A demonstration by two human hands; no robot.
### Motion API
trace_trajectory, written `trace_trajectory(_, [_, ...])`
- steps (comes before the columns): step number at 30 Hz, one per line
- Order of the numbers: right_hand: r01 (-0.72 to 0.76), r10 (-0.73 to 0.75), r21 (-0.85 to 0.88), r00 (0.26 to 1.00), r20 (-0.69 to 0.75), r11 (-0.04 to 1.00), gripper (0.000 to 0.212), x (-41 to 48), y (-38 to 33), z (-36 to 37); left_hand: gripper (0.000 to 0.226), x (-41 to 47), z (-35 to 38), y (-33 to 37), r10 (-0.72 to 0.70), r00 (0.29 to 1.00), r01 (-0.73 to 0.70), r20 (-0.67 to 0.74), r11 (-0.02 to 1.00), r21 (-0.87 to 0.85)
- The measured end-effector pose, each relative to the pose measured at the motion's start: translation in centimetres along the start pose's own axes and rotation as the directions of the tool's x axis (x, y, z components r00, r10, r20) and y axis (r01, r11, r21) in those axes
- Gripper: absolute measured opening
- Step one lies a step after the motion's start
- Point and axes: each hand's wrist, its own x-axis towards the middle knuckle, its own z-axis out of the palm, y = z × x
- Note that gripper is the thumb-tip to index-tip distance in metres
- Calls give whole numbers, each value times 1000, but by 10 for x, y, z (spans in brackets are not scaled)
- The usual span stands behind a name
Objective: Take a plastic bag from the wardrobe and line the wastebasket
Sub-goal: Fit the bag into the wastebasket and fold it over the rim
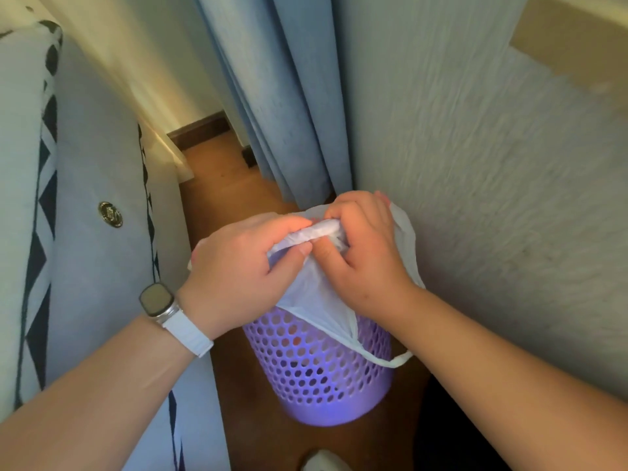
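Note:
A purple perforated wastebasket [319, 372] stands on the wooden floor between a sofa and a wall. A white plastic bag [316, 294] hangs over its top, bunched at the upper edge. My left hand [244, 270], with a watch on its wrist, pinches the bunched edge from the left. My right hand [363, 253] grips the same edge from the right, fingers curled into the plastic. One bag handle [394, 360] dangles down over the basket's right side. The basket's rim is hidden under the bag and my hands.
A pale sofa [88, 232] with black triangle trim stands close on the left. Blue curtains [285, 96] hang behind the basket. A textured wall [492, 198] runs along the right. Wooden floor [217, 175] extends back to a dark skirting board.

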Motion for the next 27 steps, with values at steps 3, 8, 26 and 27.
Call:
trace_trajectory(3, [-15, 14, 44, 1000, 23, 999, 27, 1, 0, -3, 26, 1, 0, -4, 37, 999, -36, -15, 997, 73])
trace_trajectory(8, [25, -31, 101, 998, 50, 995, 31, 1, 11, -13, 27, 3, 0, -7, 54, 999, -54, 9, 995, 85])
trace_trajectory(26, [51, -52, -25, 995, -81, 998, 27, 1, 6, -11, 32, 3, -6, 7, 129, 990, -116, -62, 976, 183])
trace_trajectory(27, [59, -63, -40, 994, -89, 997, 27, 1, 4, -11, 33, 3, -5, 10, 130, 989, -112, -69, 968, 225])
